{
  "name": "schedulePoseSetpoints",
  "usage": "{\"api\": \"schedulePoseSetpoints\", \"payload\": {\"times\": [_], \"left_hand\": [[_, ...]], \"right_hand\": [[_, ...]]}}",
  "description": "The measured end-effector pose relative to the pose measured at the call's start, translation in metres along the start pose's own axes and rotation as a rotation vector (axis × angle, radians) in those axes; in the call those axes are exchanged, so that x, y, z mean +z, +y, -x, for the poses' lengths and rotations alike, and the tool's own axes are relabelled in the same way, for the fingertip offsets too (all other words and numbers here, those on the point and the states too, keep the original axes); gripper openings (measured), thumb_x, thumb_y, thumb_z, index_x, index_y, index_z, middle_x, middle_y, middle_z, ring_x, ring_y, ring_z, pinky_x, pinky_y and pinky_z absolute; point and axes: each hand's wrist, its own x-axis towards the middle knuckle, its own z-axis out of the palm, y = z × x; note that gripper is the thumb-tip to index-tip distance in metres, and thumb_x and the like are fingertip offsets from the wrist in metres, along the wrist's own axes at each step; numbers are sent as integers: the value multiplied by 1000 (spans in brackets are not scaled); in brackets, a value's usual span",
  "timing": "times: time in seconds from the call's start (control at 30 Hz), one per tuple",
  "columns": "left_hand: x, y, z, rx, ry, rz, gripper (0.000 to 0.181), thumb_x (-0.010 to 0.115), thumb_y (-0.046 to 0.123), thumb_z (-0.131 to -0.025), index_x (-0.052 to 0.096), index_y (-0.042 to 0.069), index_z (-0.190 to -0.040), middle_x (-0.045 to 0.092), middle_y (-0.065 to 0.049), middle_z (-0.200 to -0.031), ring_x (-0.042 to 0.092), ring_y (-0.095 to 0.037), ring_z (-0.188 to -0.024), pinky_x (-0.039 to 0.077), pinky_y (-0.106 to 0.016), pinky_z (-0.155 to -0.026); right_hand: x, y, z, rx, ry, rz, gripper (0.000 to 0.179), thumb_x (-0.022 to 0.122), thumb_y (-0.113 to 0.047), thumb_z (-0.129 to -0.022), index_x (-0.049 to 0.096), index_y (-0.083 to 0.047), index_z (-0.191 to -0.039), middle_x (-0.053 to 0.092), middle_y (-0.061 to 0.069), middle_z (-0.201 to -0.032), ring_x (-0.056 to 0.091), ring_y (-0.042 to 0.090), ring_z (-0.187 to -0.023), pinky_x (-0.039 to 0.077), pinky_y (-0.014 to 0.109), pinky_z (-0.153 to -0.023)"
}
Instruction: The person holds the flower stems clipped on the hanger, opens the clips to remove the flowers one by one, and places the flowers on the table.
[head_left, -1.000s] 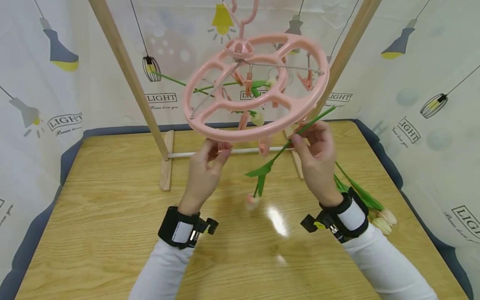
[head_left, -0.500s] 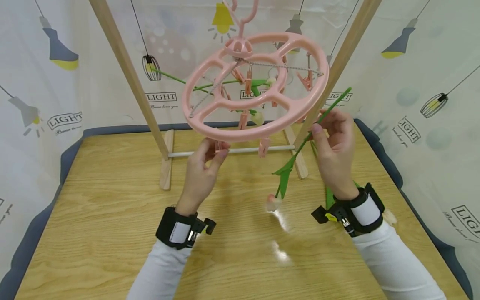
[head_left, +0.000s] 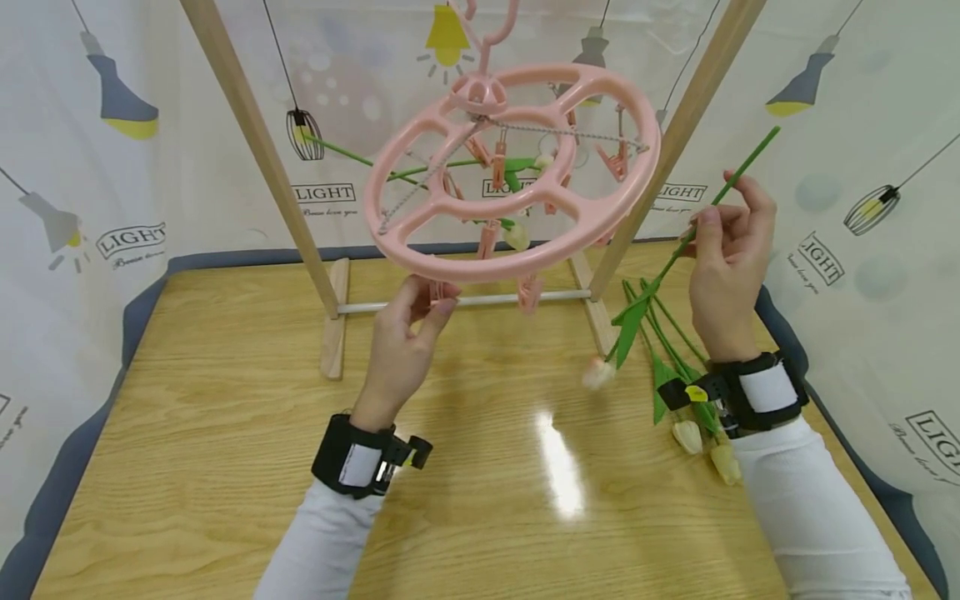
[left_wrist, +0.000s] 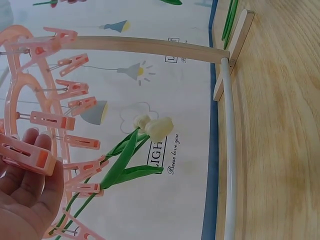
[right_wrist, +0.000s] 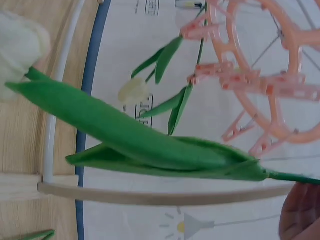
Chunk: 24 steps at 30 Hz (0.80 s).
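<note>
A round pink clip hanger [head_left: 495, 268] hangs from its hook, tilted toward me. Under its near left rim, my left hand [head_left: 401, 350] holds a pink clothespin [left_wrist: 30, 156] between thumb and fingers. Out to the right, my right hand [head_left: 731, 279] pinches the green stem of an artificial tulip [head_left: 636, 317]. That tulip slants down to the left, its pale bloom [head_left: 598, 373] lowest and its stem end above my fingers. Two whitish tulips [left_wrist: 159, 129] are clipped at the hanger's far side, stems reaching left.
Several loose tulips [head_left: 686, 436] lie on the wooden table [head_left: 225, 467] beneath my right forearm. A wooden stand with posts [head_left: 247, 125] and a white crossbar [head_left: 480, 301] surrounds the hanger. Other clothespins [head_left: 529, 293] dangle from the rings. A printed curtain [head_left: 825, 333] encloses the table.
My right hand has carried the tulip right and upward, away from the hanger, uncovering the loose tulips' stems. My left hand stays at the clothespin, almost unmoved.
</note>
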Motion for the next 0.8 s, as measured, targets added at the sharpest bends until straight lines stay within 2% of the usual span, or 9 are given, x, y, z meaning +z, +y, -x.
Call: {"api": "schedulePoseSetpoints", "payload": {"times": [0.1,0.2,0.3,0.47,0.7,0.8], "left_hand": [[0,-1,0,-4,0,5,18,57,8,-99,59,-3,-113,66,-20,-105,61,-15,-92,52,-22,-82],[-1,-1,0,-10,-4,9,18,57,7,-100,59,-3,-114,67,-17,-105,61,-15,-93,52,-23,-83],[-2,0,0,-10,-5,15,18,56,7,-99,58,-3,-114,67,-16,-106,62,-15,-94,53,-23,-85],[-5,0,1,-16,-4,22,19,57,7,-99,57,-3,-116,66,-18,-107,61,-11,-95,52,-22,-86],[-6,0,1,-9,-8,35,20,55,7,-100,57,-3,-117,65,-19,-107,60,-9,-95,52,-22,-85],[-6,-1,1,-9,-6,38,19,55,7,-100,57,-3,-117,65,-17,-107,61,-9,-95,52,-22,-86]], "right_hand": [[-8,5,-8,66,42,64,36,49,-13,-102,47,-15,-138,54,0,-90,53,10,-73,46,19,-63],[-16,10,-14,99,55,121,37,49,-16,-102,46,-18,-139,53,-1,-90,52,9,-69,46,19,-61],[-24,13,-20,105,55,184,38,48,-17,-103,45,-18,-140,52,-2,-89,51,9,-66,45,17,-59],[-39,15,-32,113,32,377,39,46,-20,-104,44,-21,-143,51,-9,-90,48,6,-65,40,16,-58],[-56,12,-43,98,0,619,39,44,-24,-105,46,-26,-144,47,-20,-89,48,-3,-72,38,16,-66],[-65,13,-47,119,-21,705,39,43,-25,-105,45,-27,-145,45,-22,-88,47,-6,-71,37,15,-67]]}}
